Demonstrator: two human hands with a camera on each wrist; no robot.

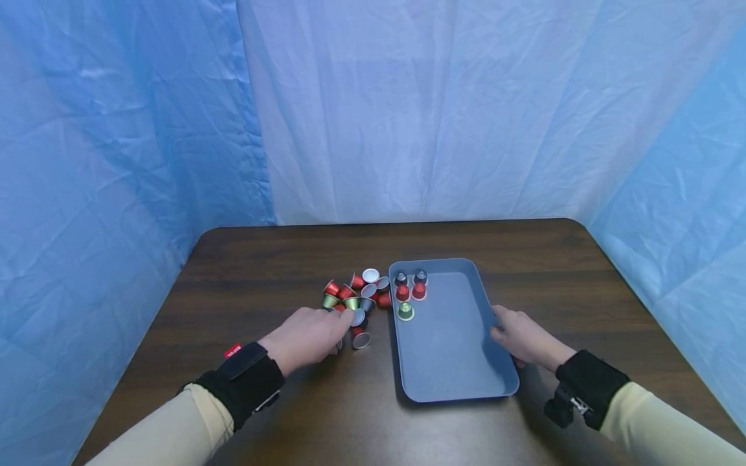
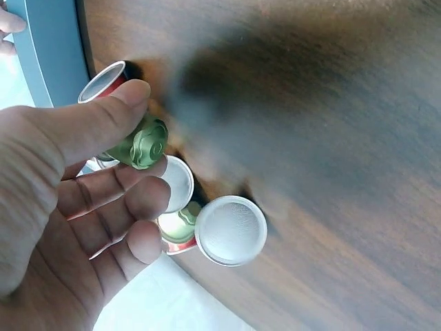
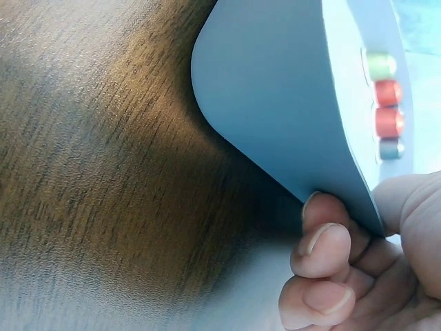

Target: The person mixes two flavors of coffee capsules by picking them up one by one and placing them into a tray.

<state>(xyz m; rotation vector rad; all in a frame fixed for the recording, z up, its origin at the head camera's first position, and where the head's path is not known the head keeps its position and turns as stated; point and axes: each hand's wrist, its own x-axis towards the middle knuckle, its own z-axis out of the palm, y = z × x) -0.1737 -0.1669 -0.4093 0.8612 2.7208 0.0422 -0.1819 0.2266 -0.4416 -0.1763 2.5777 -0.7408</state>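
Observation:
My left hand [image 1: 340, 323] reaches into a loose heap of coffee capsules [image 1: 358, 294] on the dark wooden table [image 1: 256, 259]. In the left wrist view, thumb and forefinger of this left hand [image 2: 145, 131] pinch a green capsule [image 2: 141, 146]. Silver-lidded capsules [image 2: 231, 229] lie just under the fingers. My right hand [image 1: 502, 331] grips the right rim of a blue-grey tray [image 1: 454, 356]. In the right wrist view the fingers [image 3: 327, 241] curl under the tray's rim [image 3: 331, 172]. Several capsules stand in the tray's far left corner: dark [image 1: 401, 278], red [image 1: 403, 292] and green [image 1: 405, 311].
Blue cloth walls [image 1: 408, 129] close in the table at the back and both sides. A single capsule [image 1: 361, 340] lies on its side just in front of the left hand. Bare wood shows around the tray and the heap.

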